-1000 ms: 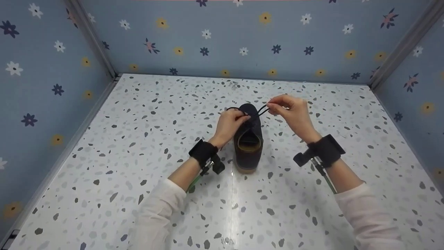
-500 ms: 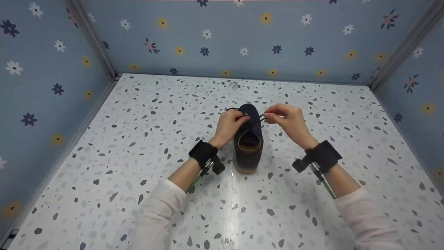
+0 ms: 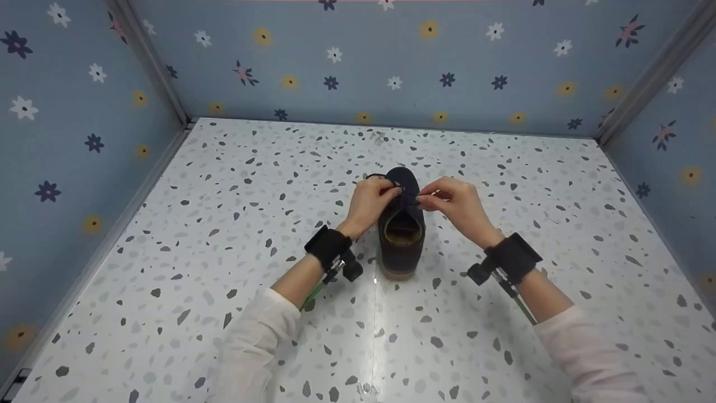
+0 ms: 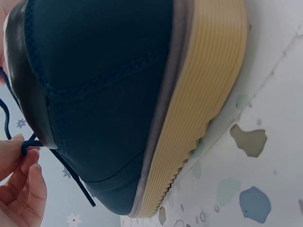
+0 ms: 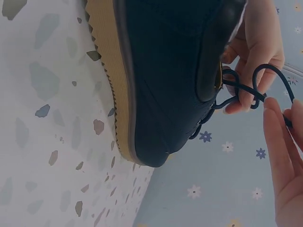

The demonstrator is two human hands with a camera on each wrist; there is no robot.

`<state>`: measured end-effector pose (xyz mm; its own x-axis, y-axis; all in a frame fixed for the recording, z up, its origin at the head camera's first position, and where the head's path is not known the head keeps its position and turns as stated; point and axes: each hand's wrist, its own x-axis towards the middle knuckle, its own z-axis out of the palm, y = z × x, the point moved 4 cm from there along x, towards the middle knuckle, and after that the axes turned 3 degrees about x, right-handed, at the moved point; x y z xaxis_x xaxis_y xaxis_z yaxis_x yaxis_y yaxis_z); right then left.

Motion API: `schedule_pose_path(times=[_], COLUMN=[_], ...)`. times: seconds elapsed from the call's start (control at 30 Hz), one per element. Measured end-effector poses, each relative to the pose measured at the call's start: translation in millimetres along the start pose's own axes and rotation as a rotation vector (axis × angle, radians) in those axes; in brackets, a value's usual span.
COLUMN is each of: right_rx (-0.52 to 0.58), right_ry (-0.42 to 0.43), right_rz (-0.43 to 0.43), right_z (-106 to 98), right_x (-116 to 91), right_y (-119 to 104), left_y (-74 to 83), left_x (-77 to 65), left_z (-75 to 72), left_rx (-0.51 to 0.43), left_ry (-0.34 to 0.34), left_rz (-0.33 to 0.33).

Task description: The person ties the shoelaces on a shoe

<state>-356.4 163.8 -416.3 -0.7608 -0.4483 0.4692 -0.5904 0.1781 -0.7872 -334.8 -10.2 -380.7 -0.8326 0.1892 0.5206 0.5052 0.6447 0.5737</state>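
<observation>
Flowery blue wall up top, speckled white surface below — dark shoe mid-frame, toe toward the top. Left hand and right hand both pinch its lace. Looks like bow-tying; next move probably wants the lace wrapped and tucked — gently.

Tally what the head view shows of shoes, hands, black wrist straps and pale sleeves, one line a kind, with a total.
Dark blue lace-up shoe: 1
Left hand and right hand: 2
Black wrist straps: 2
Pale sleeves: 2
Total: 7
</observation>
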Motion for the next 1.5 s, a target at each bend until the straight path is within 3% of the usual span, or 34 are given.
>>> schedule_pose_path(times=[0.07, 0.17, 0.23, 0.3, 0.43, 0.6, 0.73, 0.97, 1.13, 1.5], right_rx=[-0.001, -0.102, -0.184, -0.245, -0.26, -0.263, -0.236, -0.343, -0.341, -0.285], right_ry=[-0.005, -0.01, -0.005, 0.007, 0.026, 0.041, 0.047, 0.066, 0.057, -0.068], right_rz=[-0.025, -0.036, -0.05, -0.059, -0.065, -0.064, -0.099, -0.137, -0.148, -0.165], right_z=[3.0, 6.1, 9.5, 13.3, 20.5, 26.3, 29.6, 34.0, 35.9, 30.7], right_x=[0.1, 0.4, 0.1, 0.0, 1.0, 1.5, 3.3, 8.3, 9.1, 4.4], right_y=[6.9, 9.9, -0.3, -28.5, -70.1, -84.2, -84.5, -71.1, -69.1, -72.3], left_y=[-0.2, -0.5, -0.5, -0.7, -1.4, -1.0, -0.5, -0.5, 0.5, -1.1], left_x=[0.0, -0.2, -0.4, -0.4, -0.2, 0.2, 0.0, -0.8, -1.9, -4.7], left_z=[0.2, 0.0, -0.1, -0.2, -0.3, -1.0, -1.0, -1.1, -2.0, -1.2], left_rx=[0.008, 0.014, 0.013, 0.01, 0.008, 0.012, 0.026, 0.022, 0.009, -0.019], left_ry=[0.004, 0.009, 0.01, 0.011, 0.012, 0.019, 0.027, 0.042, 0.041, 0.028], left_rz=[0.004, 0.006, 0.009, 0.01, 0.007, 0.005, 0.011, 0.031, 0.031, 0.003])
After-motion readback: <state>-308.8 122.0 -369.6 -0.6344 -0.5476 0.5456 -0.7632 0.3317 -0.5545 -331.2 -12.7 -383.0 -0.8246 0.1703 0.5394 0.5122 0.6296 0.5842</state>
